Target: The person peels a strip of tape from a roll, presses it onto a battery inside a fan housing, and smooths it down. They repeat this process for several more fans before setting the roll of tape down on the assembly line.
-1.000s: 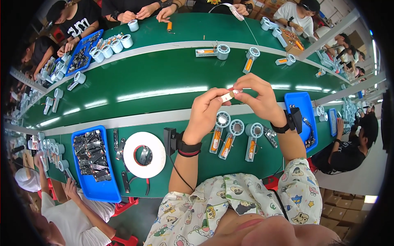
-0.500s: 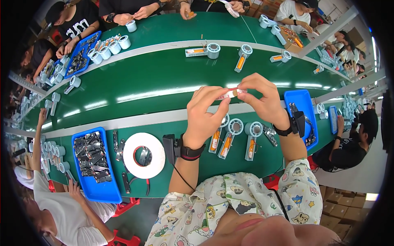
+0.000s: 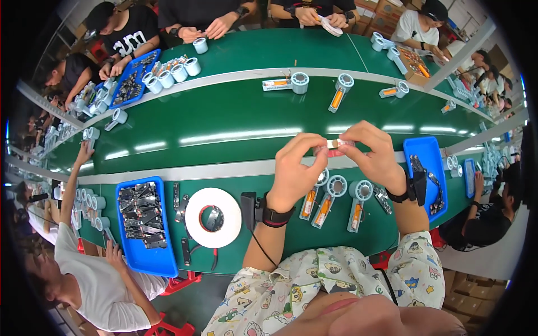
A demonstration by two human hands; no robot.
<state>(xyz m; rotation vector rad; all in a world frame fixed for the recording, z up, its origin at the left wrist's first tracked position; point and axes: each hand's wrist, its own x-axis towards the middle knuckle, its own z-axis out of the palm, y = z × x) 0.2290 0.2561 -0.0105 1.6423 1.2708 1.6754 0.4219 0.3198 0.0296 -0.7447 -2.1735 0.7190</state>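
Observation:
Between both hands, above the bench, is a small flat piece [image 3: 334,144], white and red with a tan patch. Its exact kind I cannot make out. Thumb and fingertips of my left hand [image 3: 300,163] pinch one end, and my right hand [image 3: 371,147] pinches the other. Fingers cover both ends. Close below the hands lie several light-blue handheld fan bodies, one with a round head [image 3: 337,186] and another nearer my right wrist [image 3: 362,191], with orange and white parts in their handles.
On the left are a blue tray [image 3: 171,259] of small dark circuit parts, a large white tape roll [image 3: 232,221] and a red-handled tool [image 3: 215,259]. Another blue tray [image 3: 423,150] stands right. Fan bodies [image 3: 299,83] lie on the green strip beyond the metal rail; co-workers sit around.
The whole scene has shifted right and slightly down in the picture. In my fingers the small piece has turned, its red part now lower. Both hands keep their pinch.

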